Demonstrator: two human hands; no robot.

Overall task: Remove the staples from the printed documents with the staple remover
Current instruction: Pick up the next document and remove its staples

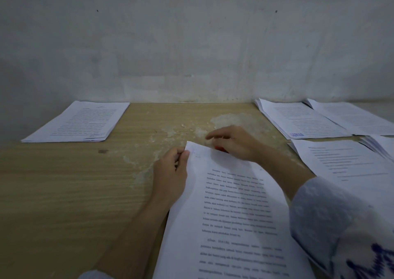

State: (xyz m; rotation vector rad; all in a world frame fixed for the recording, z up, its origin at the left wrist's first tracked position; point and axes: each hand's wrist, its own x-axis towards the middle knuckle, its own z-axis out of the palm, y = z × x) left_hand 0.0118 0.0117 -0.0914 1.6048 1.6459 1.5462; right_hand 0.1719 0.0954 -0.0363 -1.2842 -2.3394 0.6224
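A printed document (pixel 230 210) lies in front of me, its top left corner lifted. My left hand (pixel 169 174) pinches that corner between thumb and fingers. My right hand (pixel 232 143) hovers just beyond the top edge of the page, index finger stretched left. A small red thing (pixel 219 148), probably the staple remover, shows under its palm, mostly hidden. I cannot see any staple.
One stack of printed pages (pixel 78 122) lies at the far left of the wooden table (pixel 64 182). Several more documents (pixel 298 118) (pixel 345 163) lie at the right. A grey wall (pixel 191 44) closes the table's far edge.
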